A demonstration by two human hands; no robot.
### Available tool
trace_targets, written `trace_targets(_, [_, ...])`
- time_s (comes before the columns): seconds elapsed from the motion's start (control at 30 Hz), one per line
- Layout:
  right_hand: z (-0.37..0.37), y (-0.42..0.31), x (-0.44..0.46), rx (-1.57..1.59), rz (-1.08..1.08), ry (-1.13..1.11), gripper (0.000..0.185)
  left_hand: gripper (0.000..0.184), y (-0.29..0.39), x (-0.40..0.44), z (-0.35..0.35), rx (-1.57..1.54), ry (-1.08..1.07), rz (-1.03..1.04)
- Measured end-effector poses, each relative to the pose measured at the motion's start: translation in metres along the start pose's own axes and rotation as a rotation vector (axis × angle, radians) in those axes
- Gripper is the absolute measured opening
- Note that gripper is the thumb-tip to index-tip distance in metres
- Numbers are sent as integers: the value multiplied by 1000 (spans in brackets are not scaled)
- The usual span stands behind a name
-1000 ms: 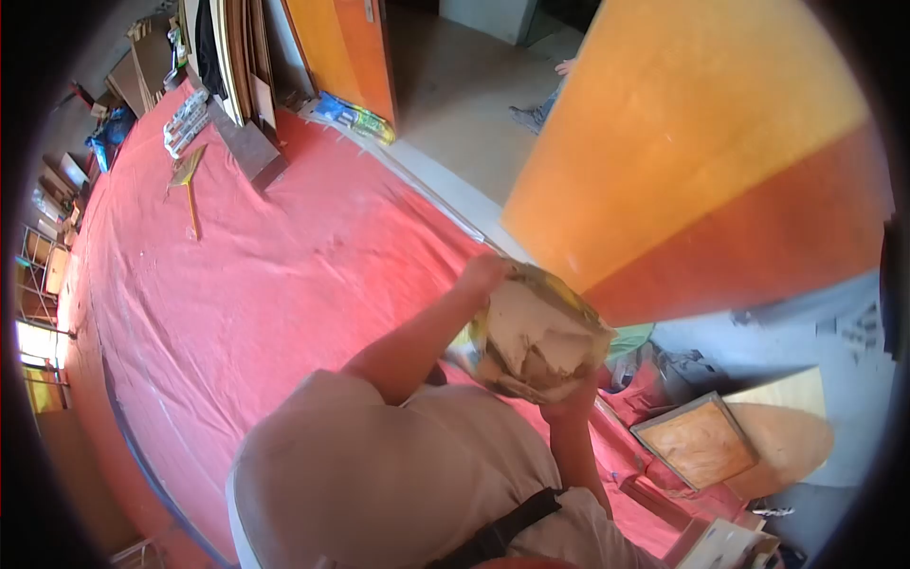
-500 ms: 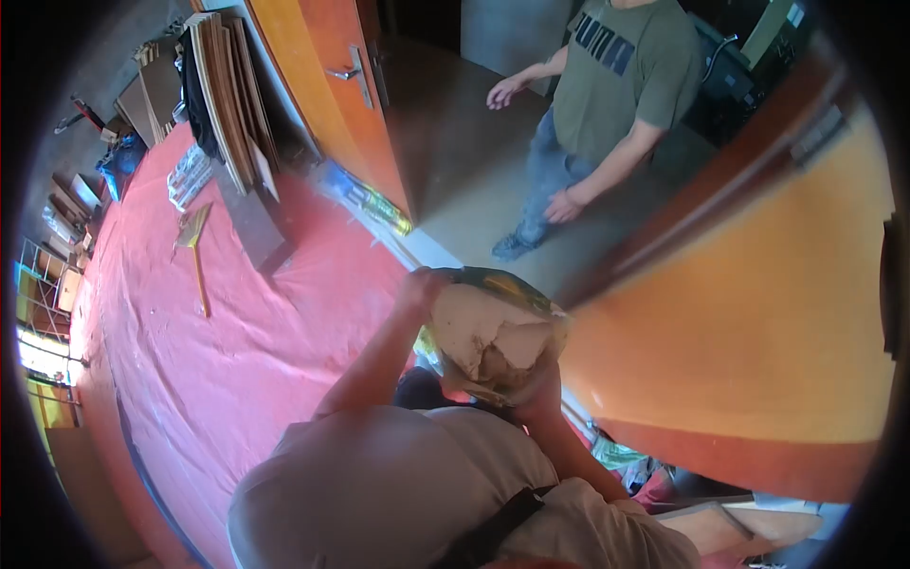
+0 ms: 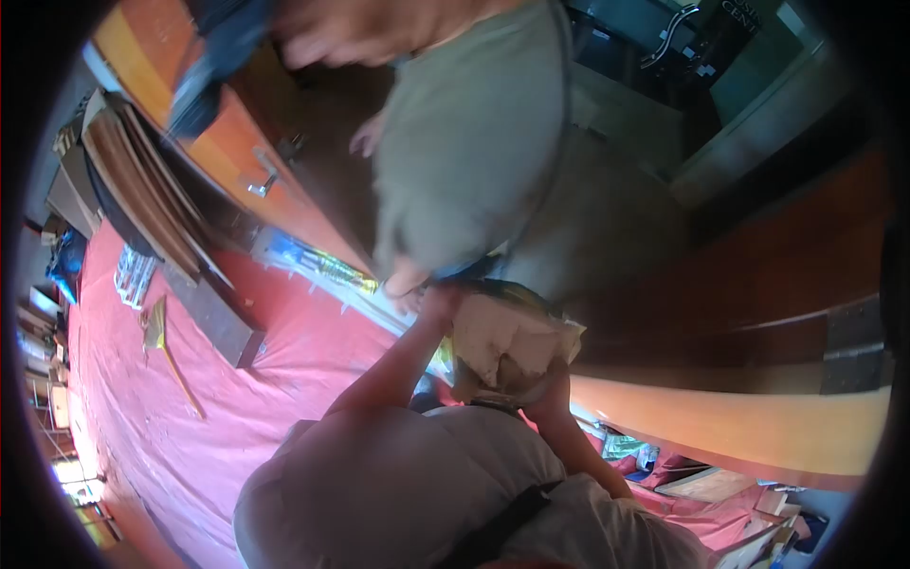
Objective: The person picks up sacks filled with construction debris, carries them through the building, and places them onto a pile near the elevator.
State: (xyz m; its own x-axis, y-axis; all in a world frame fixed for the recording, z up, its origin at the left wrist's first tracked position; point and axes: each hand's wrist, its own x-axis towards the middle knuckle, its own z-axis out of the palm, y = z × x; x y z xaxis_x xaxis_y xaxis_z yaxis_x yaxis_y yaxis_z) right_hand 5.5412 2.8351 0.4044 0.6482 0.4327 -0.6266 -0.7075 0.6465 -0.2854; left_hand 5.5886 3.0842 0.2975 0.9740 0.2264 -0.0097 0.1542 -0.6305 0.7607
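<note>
Between my two hands is an open bag [image 3: 574, 334] with a pale beige, powder-like filling [image 3: 488, 327] showing at its mouth. A dark hollow breaks the filling's surface on the side nearer me. My left hand [image 3: 441, 305] grips the bag's upper left edge, its fingers partly hidden. At the lower right side, my right hand [image 3: 550, 391] is closed on the bag's edge. Close in front, another person [image 3: 474, 142] leans over, and that person's hand [image 3: 406, 287] is right beside my left hand; whether it touches the bag, I cannot tell.
An orange door [image 3: 313, 209] stands open at the left of the doorway, and a curved orange panel [image 3: 739, 417] lies to the right. Pink sheeting [image 3: 275, 370] covers the floor, with a broom [image 3: 171, 356], a long grey board [image 3: 213, 318] and leaning wooden boards [image 3: 142, 180] on the left.
The other person has come from the doorway up close to me and bent forward, a hand now near the bag. My view has turned somewhat; both my hands keep hold of the bag.
</note>
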Motion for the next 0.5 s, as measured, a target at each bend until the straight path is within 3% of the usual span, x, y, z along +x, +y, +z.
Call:
trace_targets(0.07, [22, -9, 9, 49, -7, 40, 43, 21, 0, 23, 4, 137, 26, 252])
trace_targets(0.17, [-11, -35, 47, 35, -27, -8, 43, 23, -3, 64, 32, 8, -91, -7])
trace_targets(0.2, [-18, -45, 58, 57, -25, 1, 43, 21, 44, 70, 4, 16, -172, 6])
trace_targets(0.27, [-27, -62, 75, 94, -12, 18, 44, 23, 30, 95, 31, 146, -76, 206])
trace_targets(0.3, [-17, -71, 67, -288, -180, -10, 45, 24, 21, 102, 47, 215, -29, 296])
trace_targets(0.33, [5, -78, 53, -668, -351, -49, 45, 24, 11, 111, 63, 101, -100, 196])
trace_targets(0.4, [13, -87, 56, -1012, -511, -89, 46, 25, 1, 132, 87, -123, -232, 11])
trace_targets(0.43, [7, -94, 66, -974, -484, -78, 46, 25, 17, 146, 81, -10, -299, -80])
trace_targets(0.5, [-6, -89, 66, -536, -352, -41, 45, 27, 51, 143, 52, 212, -419, -247])
